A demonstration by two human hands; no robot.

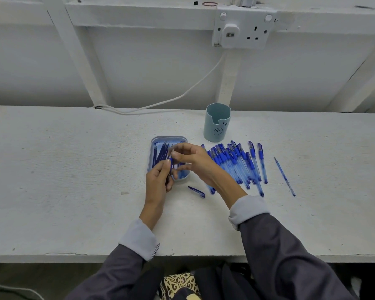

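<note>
My left hand (pixel 159 177) grips a blue pen (pixel 170 164) upright over the near end of a light blue tray (pixel 154 141). My right hand (pixel 195 161) reaches across from the right and pinches the top of that same pen with thumb and fingertips. Several dark blue refills (pixel 160 153) lie in the tray, partly hidden by my hands. Several blue capped pens (pixel 243 163) lie side by side to the right of the tray. One loose pen cap (pixel 196 192) lies just in front of my right wrist. A single bare refill (pixel 284 176) lies apart at the far right.
A pale teal pen cup (pixel 217 126) stands behind the pens. A white cable (pixel 160 103) runs along the back of the white table (pixel 63 180) up to a wall socket (pixel 244 29). The table's front edge is close to my body.
</note>
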